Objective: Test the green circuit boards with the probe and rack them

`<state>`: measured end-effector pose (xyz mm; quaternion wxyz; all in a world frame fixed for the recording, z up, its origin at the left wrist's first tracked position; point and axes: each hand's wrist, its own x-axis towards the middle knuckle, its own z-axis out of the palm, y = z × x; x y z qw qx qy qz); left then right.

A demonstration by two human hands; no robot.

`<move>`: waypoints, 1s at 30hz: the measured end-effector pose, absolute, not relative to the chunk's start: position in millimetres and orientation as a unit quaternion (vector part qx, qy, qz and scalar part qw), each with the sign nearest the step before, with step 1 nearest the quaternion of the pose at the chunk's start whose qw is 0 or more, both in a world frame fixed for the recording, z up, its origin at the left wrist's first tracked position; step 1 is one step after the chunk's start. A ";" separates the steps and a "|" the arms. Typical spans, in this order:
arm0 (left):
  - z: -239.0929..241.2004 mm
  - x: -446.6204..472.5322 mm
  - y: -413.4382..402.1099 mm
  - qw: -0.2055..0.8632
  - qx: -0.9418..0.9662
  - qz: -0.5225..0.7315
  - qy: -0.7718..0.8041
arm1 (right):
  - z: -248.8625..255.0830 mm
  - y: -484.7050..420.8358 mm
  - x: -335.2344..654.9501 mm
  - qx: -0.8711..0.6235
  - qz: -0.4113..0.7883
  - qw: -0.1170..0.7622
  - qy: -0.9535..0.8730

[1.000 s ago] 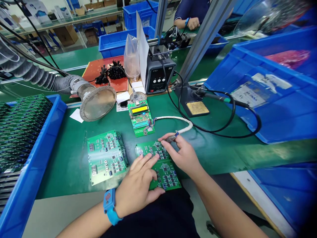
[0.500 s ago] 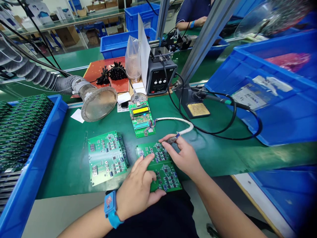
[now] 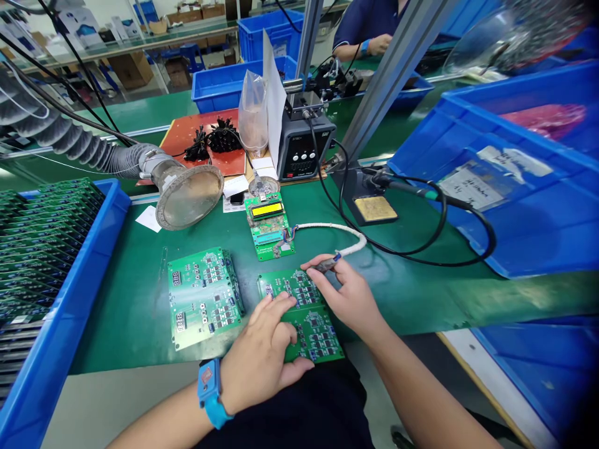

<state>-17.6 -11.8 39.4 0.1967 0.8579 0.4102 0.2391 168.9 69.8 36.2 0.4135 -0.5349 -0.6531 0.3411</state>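
My right hand [image 3: 350,293] pinches a dark, stubby probe [image 3: 326,264] at the end of a white-sleeved cable [image 3: 332,226]. Its tip is at the far edge of a green circuit board [image 3: 314,323]; whether it touches is hidden by my fingers. My left hand [image 3: 262,349] lies over the board's left side, fingers spread, the index fingertip on its upper half and the thumb by the near edge. Beyond the board sits a small test board [image 3: 270,234] with a lit yellow display [image 3: 266,210], which the cable joins. A stack of similar boards [image 3: 206,296] lies to the left.
At left stands a blue bin [image 3: 100,218] packed with upright boards. A fume hose's round mouth [image 3: 189,196] hangs over the bench. Behind are a soldering station [image 3: 306,146] and an iron stand with sponge [image 3: 374,207]. Blue crates [image 3: 524,231] fill the right; a person [image 3: 369,37] sits opposite.
My left index finger has shifted slightly to the right and down on the board. My right hand keeps its place with the probe. The whole view has shifted a little.
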 end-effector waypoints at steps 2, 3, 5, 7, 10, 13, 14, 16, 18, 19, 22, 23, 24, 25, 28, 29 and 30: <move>40.0 -17.7 -11.5 0.198 0.858 0.238 0.410 | 35.7 71.0 168.1 -0.535 0.344 0.414 -0.651; 40.4 -17.8 -11.3 0.199 0.858 0.237 0.411 | 35.2 71.4 168.1 -0.534 0.347 0.414 -0.650; 41.7 -18.1 -11.0 0.198 0.859 0.232 0.411 | 34.5 70.0 169.6 -0.531 0.353 0.422 -0.644; 43.0 -18.4 -10.7 0.197 0.860 0.227 0.413 | 34.5 63.8 174.0 -0.528 0.353 0.439 -0.636; 44.7 -18.5 -10.7 0.197 0.861 0.221 0.414 | 36.5 44.8 185.2 -0.526 0.347 0.447 -0.635; 45.6 -18.1 -10.9 0.198 0.862 0.219 0.412 | 38.2 23.1 195.4 -0.524 0.348 0.404 -0.664; 45.8 -17.9 -11.0 0.198 0.862 0.218 0.413 | 38.0 17.6 197.3 -0.523 0.346 0.391 -0.674; 46.1 -17.8 -11.0 0.199 0.862 0.214 0.415 | 36.7 10.5 198.7 -0.523 0.339 0.380 -0.683; 46.1 -17.9 -10.7 0.199 0.862 0.211 0.415 | 34.8 8.1 197.6 -0.522 0.330 0.382 -0.688; 46.0 -18.0 -10.5 0.200 0.863 0.211 0.414 | 34.0 8.1 196.7 -0.521 0.326 0.384 -0.689; 45.9 -18.2 -10.3 0.201 0.863 0.209 0.413 | 32.8 9.7 194.2 -0.517 0.319 0.391 -0.692; 45.9 -18.2 -10.3 0.201 0.863 0.208 0.413 | 32.9 10.3 193.6 -0.516 0.317 0.393 -0.692; 46.0 -18.1 -10.5 0.202 0.863 0.206 0.414 | 33.1 10.7 193.3 -0.514 0.314 0.395 -0.693; 46.2 -18.0 -10.6 0.202 0.863 0.205 0.415 | 33.5 10.9 193.1 -0.513 0.311 0.396 -0.696; 46.6 -17.7 -11.0 0.203 0.862 0.202 0.418 | 34.0 10.9 192.9 -0.507 0.301 0.395 -0.704; 46.8 -17.7 -11.0 0.203 0.862 0.201 0.418 | 33.8 10.6 193.0 -0.507 0.300 0.395 -0.705; 47.0 -17.7 -11.0 0.203 0.863 0.200 0.418 | 33.4 10.3 193.1 -0.508 0.300 0.395 -0.704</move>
